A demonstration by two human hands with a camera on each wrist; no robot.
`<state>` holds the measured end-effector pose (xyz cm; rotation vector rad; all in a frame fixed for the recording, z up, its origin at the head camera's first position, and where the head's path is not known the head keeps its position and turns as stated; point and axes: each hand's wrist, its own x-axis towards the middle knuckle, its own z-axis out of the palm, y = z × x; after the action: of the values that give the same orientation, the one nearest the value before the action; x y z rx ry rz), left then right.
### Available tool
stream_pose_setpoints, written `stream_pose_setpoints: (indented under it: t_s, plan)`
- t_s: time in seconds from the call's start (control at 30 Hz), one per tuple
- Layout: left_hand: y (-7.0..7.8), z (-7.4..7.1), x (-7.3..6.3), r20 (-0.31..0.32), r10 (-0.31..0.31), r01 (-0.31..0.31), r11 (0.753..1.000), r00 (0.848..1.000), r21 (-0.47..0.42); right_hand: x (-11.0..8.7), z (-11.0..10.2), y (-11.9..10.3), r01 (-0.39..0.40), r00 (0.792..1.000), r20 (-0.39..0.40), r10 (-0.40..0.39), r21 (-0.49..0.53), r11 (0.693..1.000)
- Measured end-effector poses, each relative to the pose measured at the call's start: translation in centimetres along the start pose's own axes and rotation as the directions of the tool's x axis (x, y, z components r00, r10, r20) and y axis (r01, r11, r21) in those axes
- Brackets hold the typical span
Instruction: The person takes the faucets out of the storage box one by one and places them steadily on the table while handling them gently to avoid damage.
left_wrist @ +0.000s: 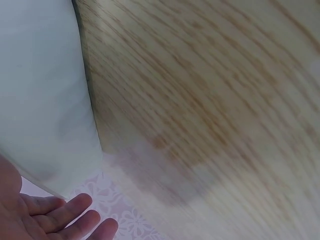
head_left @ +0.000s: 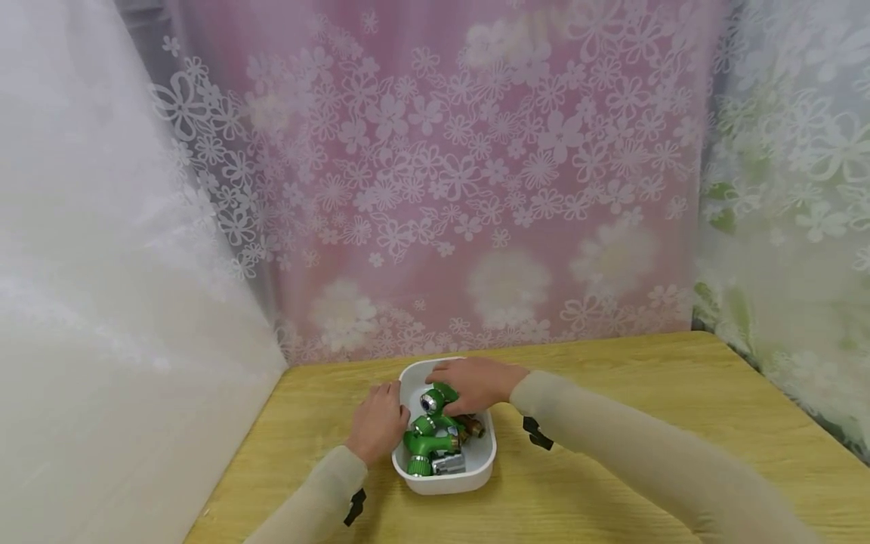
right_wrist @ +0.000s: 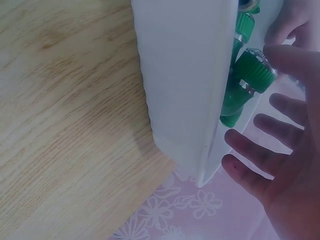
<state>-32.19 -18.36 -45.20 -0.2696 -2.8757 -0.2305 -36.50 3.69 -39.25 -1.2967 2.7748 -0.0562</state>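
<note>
A white basin (head_left: 451, 483) holds green fittings (head_left: 431, 444) with ribbed collars and a grey metal piece (head_left: 448, 464). Small brass-coloured parts (head_left: 474, 427) lie beside them. At the basin's left rim is my left hand (head_left: 379, 421), its fingers loosely extended in the left wrist view, past the white wall (left_wrist: 45, 85). Over the basin's far right part reaches my right hand (head_left: 479, 383), spread above an upper green fitting (head_left: 445, 391). The thumb of that hand is close to a ribbed green cap (right_wrist: 255, 70) in the right wrist view; contact cannot be told.
The basin stands on a wood-grain table (head_left: 598, 453), near its back edge. Behind hangs a pink floral curtain (head_left: 476, 189). A white sheet (head_left: 122, 302) borders the left side, and a pale floral sheet (head_left: 795, 227) the right.
</note>
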Motion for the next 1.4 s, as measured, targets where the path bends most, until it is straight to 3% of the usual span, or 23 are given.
stream_pose_setpoints:
  t_s: [0.2,0.47,0.83,1.4]
  plan:
    - [0.0,-0.1,-0.4,-0.001,0.002,-0.002,1.000,1.000,0.002,0.9,0.5,-0.1,0.028,1.000,0.009,-0.028,0.006,1.000]
    - [0.3,0.0,0.2,0.014,-0.019,0.018,1.000,1.000,0.017,1.3,0.7,-0.1,0.010,1.000,-0.009,-0.010,-0.007,1.000]
    - [0.2,0.0,0.1,-0.001,0.012,-0.012,1.000,1.000,0.029,2.0,1.6,-0.2,0.035,0.999,-0.041,-0.036,-0.012,0.999]
    - [0.1,0.3,0.2,0.015,-0.025,0.025,1.000,1.000,0.010,2.0,1.9,0.1,0.069,0.998,0.006,-0.069,0.050,0.996]
